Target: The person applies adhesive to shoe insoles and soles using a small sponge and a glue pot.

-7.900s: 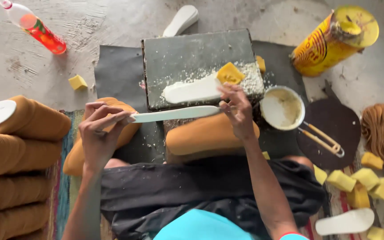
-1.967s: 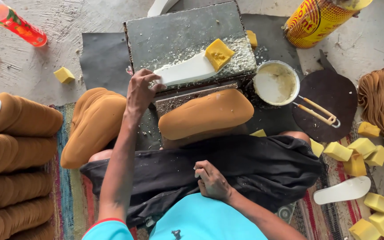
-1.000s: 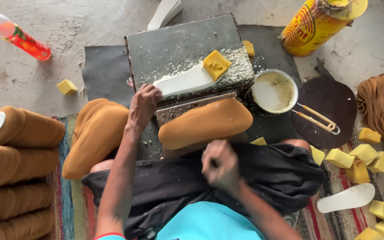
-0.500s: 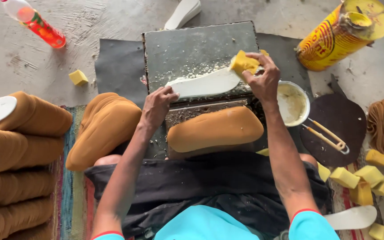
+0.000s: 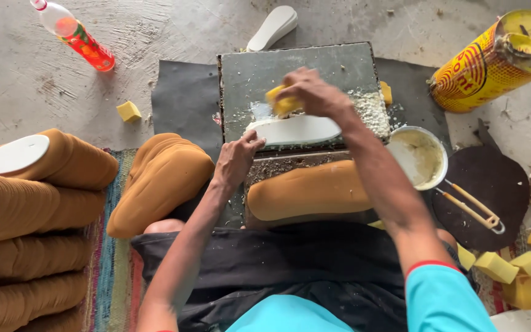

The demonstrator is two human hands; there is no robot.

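Observation:
A white shoe insole (image 5: 296, 130) lies on a grey slab (image 5: 314, 67) dusted with pale crumbs. My left hand (image 5: 236, 161) presses on the insole's near left end at the slab's front edge. My right hand (image 5: 312, 94) is shut on a yellow sponge block (image 5: 281, 103) and holds it against the insole's top, left of the middle. A tan leather piece (image 5: 307, 192) lies just in front of the slab, above my lap.
A small pan of pale glue (image 5: 422, 158) with a wire handle sits to the right, next to a yellow can (image 5: 493, 59). Tan leather stacks (image 5: 26, 203) and another tan pile (image 5: 158, 178) lie left. Yellow sponge blocks (image 5: 514, 270) lie at right; a bottle (image 5: 75, 35) at top left.
My right hand has carried the yellow sponge from the slab's right side leftwards onto the insole. My left hand stays on the insole's near end.

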